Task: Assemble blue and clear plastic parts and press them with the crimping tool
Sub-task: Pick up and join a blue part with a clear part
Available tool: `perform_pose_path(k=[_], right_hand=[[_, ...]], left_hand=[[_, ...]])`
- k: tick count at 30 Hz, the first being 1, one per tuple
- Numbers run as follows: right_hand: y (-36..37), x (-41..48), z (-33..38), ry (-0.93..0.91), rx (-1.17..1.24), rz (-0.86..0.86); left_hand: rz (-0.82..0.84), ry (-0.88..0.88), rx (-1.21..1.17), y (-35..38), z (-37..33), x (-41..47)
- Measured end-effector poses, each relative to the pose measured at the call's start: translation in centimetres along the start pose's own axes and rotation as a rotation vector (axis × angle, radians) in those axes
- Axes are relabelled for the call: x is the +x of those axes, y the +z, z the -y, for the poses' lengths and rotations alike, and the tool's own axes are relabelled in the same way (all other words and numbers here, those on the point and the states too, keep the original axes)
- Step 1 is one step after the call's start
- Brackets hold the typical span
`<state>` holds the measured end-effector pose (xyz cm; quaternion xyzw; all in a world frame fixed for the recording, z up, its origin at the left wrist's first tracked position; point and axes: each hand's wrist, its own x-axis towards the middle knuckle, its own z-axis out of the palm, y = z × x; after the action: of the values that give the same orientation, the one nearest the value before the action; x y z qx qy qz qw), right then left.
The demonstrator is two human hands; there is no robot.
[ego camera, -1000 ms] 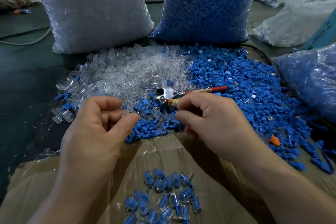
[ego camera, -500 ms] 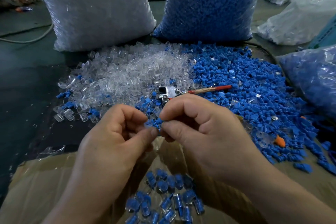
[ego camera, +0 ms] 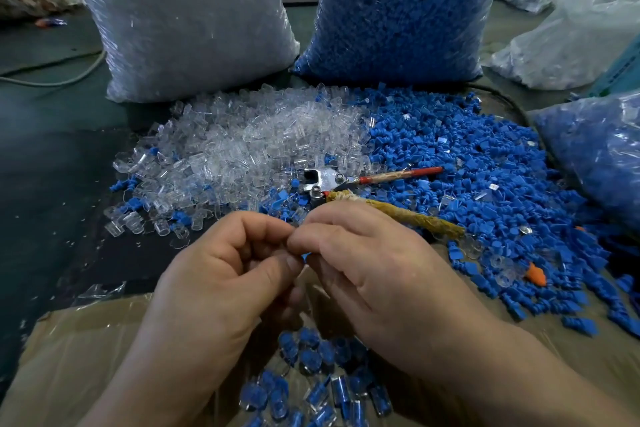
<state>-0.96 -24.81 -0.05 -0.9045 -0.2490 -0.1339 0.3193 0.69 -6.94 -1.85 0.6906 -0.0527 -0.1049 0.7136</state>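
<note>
Left hand [ego camera: 221, 274] and right hand [ego camera: 374, 270], apart a second ago, now pinching one blue part [ego camera: 305, 256] together, sack of clear parts [ego camera: 183, 21], sack of blue parts [ego camera: 398, 7] behind.

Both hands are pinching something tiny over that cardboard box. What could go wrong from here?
The blue part is almost hidden between the left hand and right hand; it might slip and drop among the finished pieces in the box below. The crimping tool lies among loose parts, so stray pieces could snag when it is picked up.
</note>
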Motion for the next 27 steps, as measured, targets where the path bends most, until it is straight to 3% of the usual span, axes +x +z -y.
perform_pose_path(k=[2, 4, 9, 27], right_hand=[[-0.3, 0.1, -0.3, 0.022, -0.112, 0.007], [-0.6, 0.4, -1.1, 0.156, -0.306, 0.019], [-1.1, 1.0, -4.1, 0.447, -0.558, 0.233], [-2.2, 1.5, -4.5, 0.466, -0.530, 0.196]], left_hand=[[-0.064, -0.002, -0.034, 0.2, -0.1, 0.0], [-0.102, 0.007, -0.015, 0.1, 0.0, 0.1], [-0.072, 0.006, 0.042, -0.2, -0.2, -0.1], [-0.176, -0.001, 0.008, -0.3, -0.4, 0.3]])
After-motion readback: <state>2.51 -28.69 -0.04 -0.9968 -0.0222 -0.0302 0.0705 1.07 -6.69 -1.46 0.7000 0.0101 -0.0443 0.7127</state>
